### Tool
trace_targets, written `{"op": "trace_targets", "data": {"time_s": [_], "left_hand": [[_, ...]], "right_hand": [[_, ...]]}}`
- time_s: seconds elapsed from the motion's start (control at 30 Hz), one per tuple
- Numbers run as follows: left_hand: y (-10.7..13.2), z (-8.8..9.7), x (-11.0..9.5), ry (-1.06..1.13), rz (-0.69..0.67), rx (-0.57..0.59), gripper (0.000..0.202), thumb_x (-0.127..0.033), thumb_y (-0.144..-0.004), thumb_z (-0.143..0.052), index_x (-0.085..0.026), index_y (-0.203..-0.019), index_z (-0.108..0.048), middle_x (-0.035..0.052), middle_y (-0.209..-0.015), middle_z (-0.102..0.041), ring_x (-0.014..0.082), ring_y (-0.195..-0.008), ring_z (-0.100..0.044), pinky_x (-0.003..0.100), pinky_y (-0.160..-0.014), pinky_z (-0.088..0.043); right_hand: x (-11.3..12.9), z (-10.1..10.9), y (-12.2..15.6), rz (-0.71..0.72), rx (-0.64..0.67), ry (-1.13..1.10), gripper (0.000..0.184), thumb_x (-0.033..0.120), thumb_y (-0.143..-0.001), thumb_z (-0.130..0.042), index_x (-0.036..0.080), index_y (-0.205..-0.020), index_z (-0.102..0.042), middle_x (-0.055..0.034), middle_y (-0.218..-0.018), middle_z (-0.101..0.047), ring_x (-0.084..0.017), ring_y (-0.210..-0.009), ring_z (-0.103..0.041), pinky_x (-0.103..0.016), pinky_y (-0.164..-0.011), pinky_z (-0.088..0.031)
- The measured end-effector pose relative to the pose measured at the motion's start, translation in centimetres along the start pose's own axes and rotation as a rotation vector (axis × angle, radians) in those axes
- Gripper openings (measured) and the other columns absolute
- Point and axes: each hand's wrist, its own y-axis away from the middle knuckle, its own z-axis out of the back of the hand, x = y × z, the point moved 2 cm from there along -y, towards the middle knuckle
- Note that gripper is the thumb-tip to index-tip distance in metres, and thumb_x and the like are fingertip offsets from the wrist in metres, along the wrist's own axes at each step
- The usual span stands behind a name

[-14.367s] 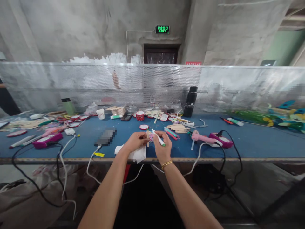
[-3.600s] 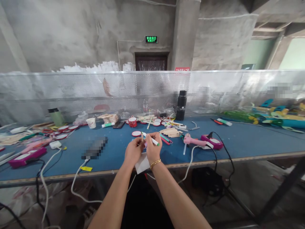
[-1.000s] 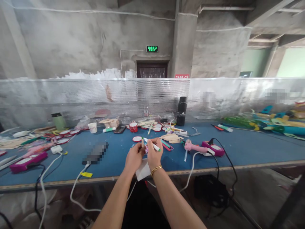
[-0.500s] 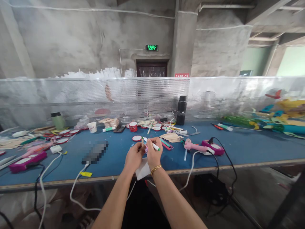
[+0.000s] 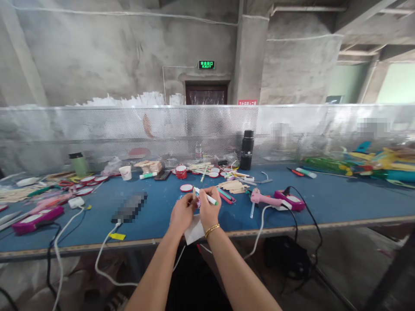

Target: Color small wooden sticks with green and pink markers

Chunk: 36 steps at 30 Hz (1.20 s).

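At the near edge of the blue bench (image 5: 155, 226), midway along the view, two bare hands meet over a folded piece of white paper (image 5: 194, 231). The left hand (image 5: 182, 211) pinches a wooden stick (image 5: 194, 194) between thumb and fingers. The stick is slim, flat and pale tan, standing nearly upright, with its top poking out above the fingertips and its lower part hidden by them. The right hand (image 5: 210, 205) grasps a marker (image 5: 211, 199) the way one holds a pen. The marker has a smooth white barrel and a green end; it lies tilted, the green end low and to the right, the other end up beside the top of the stick. Whether its tip touches the wood is too small to tell. Between the hands shows a patch of pink and purple, too small to make out. A gold bracelet (image 5: 212, 229) circles the right wrist.

Just beyond the hands lies a round white disc (image 5: 186, 188) with a red rim. To their right are a fan of loose pale sticks (image 5: 232, 186), a few pink and teal pens (image 5: 226, 197) and a pink glue gun (image 5: 267, 199).
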Motion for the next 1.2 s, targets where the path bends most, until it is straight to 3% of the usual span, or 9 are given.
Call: {"op": "trace_targets", "data": {"time_s": [0.43,0.73,0.93,1.1,1.2], "left_hand": [[-0.2,-0.2,0.5,0.006,-0.009,-0.008,0.018,-0.033,-0.091,-0.057,-0.022,-0.087,-0.069,0.0020,-0.078,-0.071,0.0181,-0.070,-0.061,0.026,-0.063,-0.038],[-0.4,-0.2,0.9,0.005,-0.023,-0.006,0.020,-0.035,-0.092,-0.057,-0.022,-0.089,-0.071,0.0024,-0.079,-0.071,0.0180,-0.070,-0.060,0.026,-0.063,-0.039],[-0.4,-0.3,1.0,0.002,-0.031,-0.015,0.020,-0.035,-0.092,-0.056,-0.021,-0.086,-0.069,0.0021,-0.076,-0.069,0.0175,-0.069,-0.058,0.026,-0.061,-0.037],[-0.4,-0.3,0.9,0.004,-0.046,-0.012,0.022,-0.035,-0.093,-0.054,-0.021,-0.082,-0.066,0.0014,-0.074,-0.066,0.0168,-0.067,-0.056,0.026,-0.062,-0.037],[-0.4,-0.3,0.8,0.014,-0.044,-0.013,0.022,-0.036,-0.093,-0.054,-0.021,-0.082,-0.066,0.0015,-0.074,-0.067,0.0169,-0.067,-0.056,0.026,-0.062,-0.038]], "right_hand": [[0.0,0.0,0.0,0.012,0.010,0.011,0.016,0.028,-0.080,-0.060,0.022,-0.068,-0.052,0.0058,-0.059,-0.055,-0.011,-0.056,-0.050,-0.025,-0.058,-0.042],[-0.1,0.2,0.0,0.024,-0.052,0.020,0.016,0.030,-0.082,-0.061,0.021,-0.070,-0.052,0.0057,-0.061,-0.055,-0.011,-0.057,-0.049,-0.025,-0.058,-0.042],[-0.4,0.0,-0.1,0.021,0.015,0.007,0.017,0.032,-0.082,-0.062,0.021,-0.071,-0.053,0.0052,-0.063,-0.056,-0.012,-0.058,-0.052,-0.025,-0.059,-0.044],[-0.4,0.1,-0.2,0.020,-0.035,0.022,0.016,0.030,-0.082,-0.061,0.021,-0.071,-0.052,0.0058,-0.062,-0.054,-0.011,-0.057,-0.049,-0.025,-0.058,-0.042],[-0.3,0.1,-0.1,0.018,-0.002,0.014,0.016,0.031,-0.082,-0.061,0.021,-0.072,-0.053,0.0056,-0.062,-0.055,-0.011,-0.057,-0.050,-0.025,-0.058,-0.042]]}}
